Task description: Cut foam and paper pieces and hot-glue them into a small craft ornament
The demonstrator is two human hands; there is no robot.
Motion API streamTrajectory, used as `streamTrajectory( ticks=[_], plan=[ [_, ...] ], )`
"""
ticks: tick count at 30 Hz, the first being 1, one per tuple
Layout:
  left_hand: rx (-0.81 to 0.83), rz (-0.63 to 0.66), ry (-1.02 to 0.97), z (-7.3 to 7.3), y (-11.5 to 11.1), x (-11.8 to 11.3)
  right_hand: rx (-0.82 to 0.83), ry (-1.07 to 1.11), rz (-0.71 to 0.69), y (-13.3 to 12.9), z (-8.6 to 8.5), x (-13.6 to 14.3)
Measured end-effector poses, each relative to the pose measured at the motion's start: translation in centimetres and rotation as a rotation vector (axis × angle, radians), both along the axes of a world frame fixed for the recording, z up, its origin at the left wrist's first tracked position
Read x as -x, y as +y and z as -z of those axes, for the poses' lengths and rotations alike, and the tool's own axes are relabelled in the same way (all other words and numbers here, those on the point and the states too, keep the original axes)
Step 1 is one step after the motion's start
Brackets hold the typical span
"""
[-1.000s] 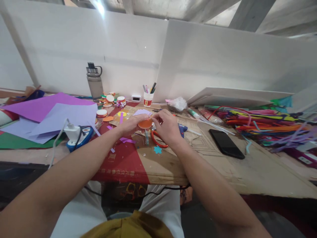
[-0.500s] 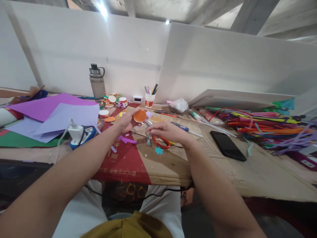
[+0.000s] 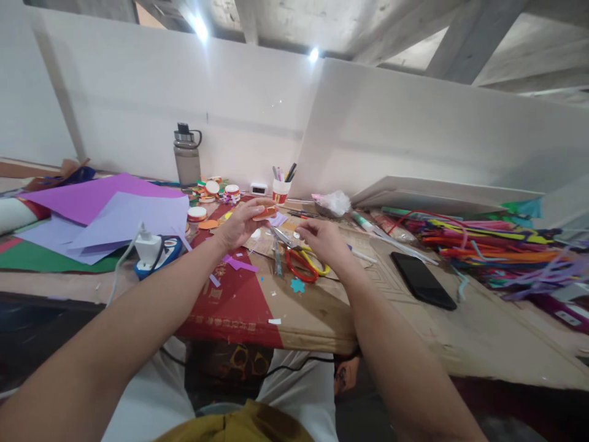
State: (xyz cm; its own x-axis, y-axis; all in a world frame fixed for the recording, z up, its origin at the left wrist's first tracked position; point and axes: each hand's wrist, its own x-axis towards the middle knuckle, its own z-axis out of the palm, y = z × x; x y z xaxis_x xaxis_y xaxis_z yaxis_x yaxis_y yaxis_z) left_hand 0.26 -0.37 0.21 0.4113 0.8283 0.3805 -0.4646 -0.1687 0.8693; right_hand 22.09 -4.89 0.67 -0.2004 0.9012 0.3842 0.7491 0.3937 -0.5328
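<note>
Orange disc (image 3: 265, 213): held in fingers of left hand (image 3: 242, 226); had right hand (image 3: 321, 238) pinched narrow near scissors (image 3: 301, 263), could not tell if holding anything.

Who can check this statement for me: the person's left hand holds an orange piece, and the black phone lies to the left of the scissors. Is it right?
Not quite: the black phone lies to the right of the scissors, as the head view shows. The rest stands: the left hand holds an orange piece.
</note>
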Motion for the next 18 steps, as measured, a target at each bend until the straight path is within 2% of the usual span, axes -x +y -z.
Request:
streamTrajectory(
  ticks=[4,7,12,18],
  plan=[
    [-0.002,-0.022,-0.006,-0.1,-0.1,-0.1,0.191,-0.465,0.092,-0.8,0.0,-0.2],
    [0.018,-0.054,-0.02,0.0,0.0,-0.3,0.281,-0.622,0.093,-1.5,0.0,0.0],
    [0.069,-0.129,-0.04,0.1,0.3,-0.5,0.252,-0.625,0.096,-2.0,0.3,0.8],
    [0.161,-0.269,-0.097,-0.4,0.9,0.0,0.207,-0.464,0.223,-1.2,1.1,1.0]
  ],
)
